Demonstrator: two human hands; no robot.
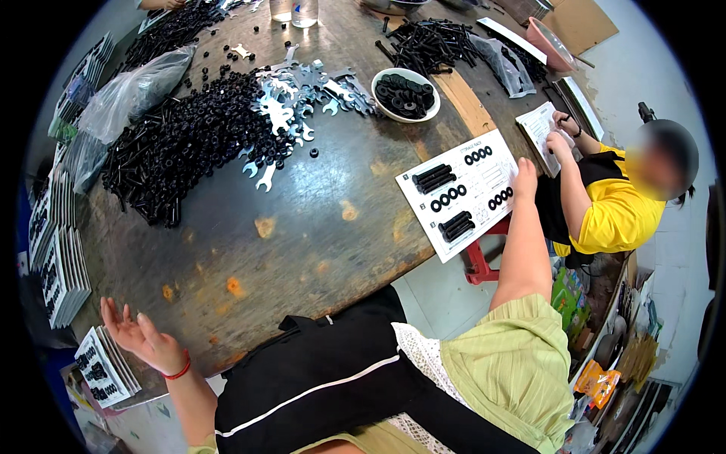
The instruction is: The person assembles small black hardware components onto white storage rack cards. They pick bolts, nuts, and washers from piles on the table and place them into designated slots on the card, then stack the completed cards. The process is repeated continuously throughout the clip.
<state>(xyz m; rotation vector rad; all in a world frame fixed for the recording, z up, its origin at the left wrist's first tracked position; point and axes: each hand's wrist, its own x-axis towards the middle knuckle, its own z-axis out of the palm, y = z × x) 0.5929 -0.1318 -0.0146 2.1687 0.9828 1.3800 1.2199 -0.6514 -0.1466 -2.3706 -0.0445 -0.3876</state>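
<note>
One loaded card at the table's front edge, two hands set wide apart

The step in hand looks to be handling a filled card: the white card [460, 193] lies toward the right end of the table [302, 219], bearing black bolts [457, 225] and black rings [449, 198] in groups. The right hand [525, 180] is at its right edge, fingers close together; whether they pinch the card or merely rest on it, I cannot tell. The left hand [144, 337] is spread loosely, palm turned up, with nothing in it, near a stack of similar cards [106, 367] by the table's left end. A next move with the card would probably call for a firm, level hold, so the pieces keep their places.

As for room, the card's near corner reaches the table's edge, with a red stool [478, 265] and the floor below, so a tip that way could spill pieces. A co-worker [616, 204] sits close on the right. Much bare tabletop lies between the hands; beyond it, the black hardware heap [181, 151], wrenches [291, 94] and bowl [408, 119] limit the far side.
</note>
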